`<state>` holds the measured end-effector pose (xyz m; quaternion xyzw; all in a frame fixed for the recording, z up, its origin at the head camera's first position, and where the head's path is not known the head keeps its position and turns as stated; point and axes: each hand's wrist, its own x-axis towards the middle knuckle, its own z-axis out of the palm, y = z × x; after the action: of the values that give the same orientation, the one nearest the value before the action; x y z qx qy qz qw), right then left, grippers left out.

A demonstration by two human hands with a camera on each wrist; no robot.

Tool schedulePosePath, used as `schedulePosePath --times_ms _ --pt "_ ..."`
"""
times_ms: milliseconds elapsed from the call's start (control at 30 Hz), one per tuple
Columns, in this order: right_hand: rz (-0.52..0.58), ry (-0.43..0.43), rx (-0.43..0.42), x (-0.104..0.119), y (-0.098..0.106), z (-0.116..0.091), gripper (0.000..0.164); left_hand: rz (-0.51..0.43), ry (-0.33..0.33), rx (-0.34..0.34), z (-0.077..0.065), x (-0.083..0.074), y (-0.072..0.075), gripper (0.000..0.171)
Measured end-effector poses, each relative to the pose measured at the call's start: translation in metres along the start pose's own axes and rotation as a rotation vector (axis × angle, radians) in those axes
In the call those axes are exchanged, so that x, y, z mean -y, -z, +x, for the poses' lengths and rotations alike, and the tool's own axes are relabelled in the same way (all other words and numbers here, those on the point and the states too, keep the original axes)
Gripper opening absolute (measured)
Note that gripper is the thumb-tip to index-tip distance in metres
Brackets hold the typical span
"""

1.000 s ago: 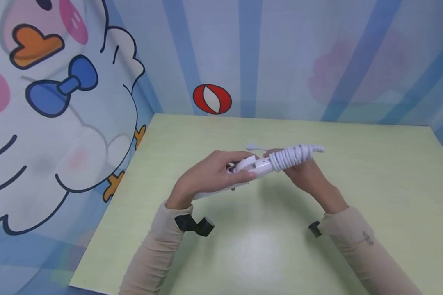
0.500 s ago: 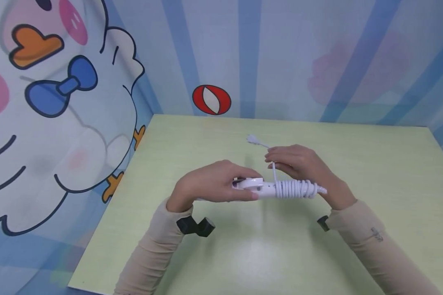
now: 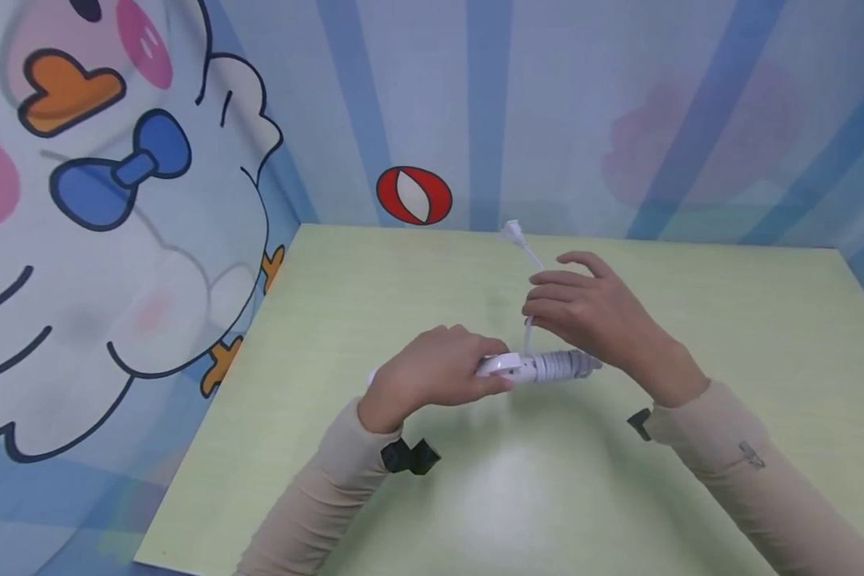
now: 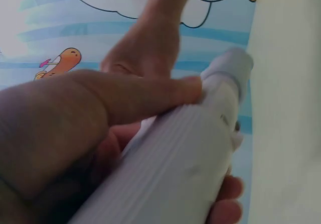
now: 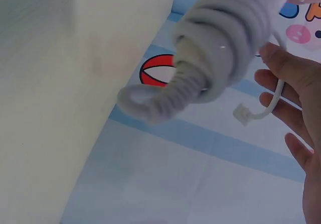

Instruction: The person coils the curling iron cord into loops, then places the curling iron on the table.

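Observation:
My left hand (image 3: pixel 442 368) grips a white hair-styling iron (image 3: pixel 507 366), thumb along its near side. The ridged body (image 4: pixel 170 169) of the iron fills much of the left wrist view. A white power cord (image 3: pixel 562 366) is wound in tight loops round the iron's right end; a bent cord guard (image 5: pixel 175 96) sticks out past the loops. My right hand (image 3: pixel 598 316) pinches the cord's free end just behind the iron. Beyond those fingers, the white plug (image 3: pixel 514 232) points up and away. In the right wrist view, the plug (image 5: pixel 243 114) dangles beside the fingers.
Both hands are above a pale green table (image 3: pixel 727 336). Behind it stands a blue striped wall (image 3: pixel 562 120), with a large cartoon bird (image 3: pixel 137 264) at left and a red ball print (image 3: pixel 414 195). A dark wrist device (image 3: pixel 410 457) sits at the left cuff.
The iron has swung level and its wound end has come nearer. My right hand has moved from behind the loops up and back, lifting the plug end of the cord higher.

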<state>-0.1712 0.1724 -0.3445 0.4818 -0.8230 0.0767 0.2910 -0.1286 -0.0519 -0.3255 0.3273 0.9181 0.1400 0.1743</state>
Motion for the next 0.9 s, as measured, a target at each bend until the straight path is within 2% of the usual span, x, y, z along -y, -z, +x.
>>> schedulePosePath --times_ms 200,333,433,600,767,833,900 --pt "-0.107 -0.079 -0.007 0.008 0.002 0.0 0.017 0.058 0.129 -0.126 0.01 0.002 -0.015 0.028" --pt "-0.115 -0.153 -0.019 0.015 -0.005 -0.005 0.017 0.023 0.196 -0.227 0.018 0.009 -0.024 0.03" --pt "-0.099 -0.237 -0.034 0.023 -0.012 -0.008 0.016 -0.039 0.237 -0.297 0.025 0.017 -0.029 0.034" --pt "0.018 -0.464 -0.028 0.04 -0.029 -0.019 0.019 -0.104 0.271 -0.388 0.035 0.029 -0.033 0.04" --pt "0.254 -0.75 0.08 0.057 -0.044 -0.033 0.022 -0.105 0.255 -0.452 0.04 0.032 -0.035 0.04" --pt "0.336 -0.818 0.112 0.058 -0.048 -0.039 0.022 -0.115 0.232 -0.459 0.039 0.031 -0.035 0.04" --pt "0.401 -0.85 0.111 0.056 -0.053 -0.046 0.022 -0.155 0.206 -0.448 0.036 0.03 -0.034 0.041"
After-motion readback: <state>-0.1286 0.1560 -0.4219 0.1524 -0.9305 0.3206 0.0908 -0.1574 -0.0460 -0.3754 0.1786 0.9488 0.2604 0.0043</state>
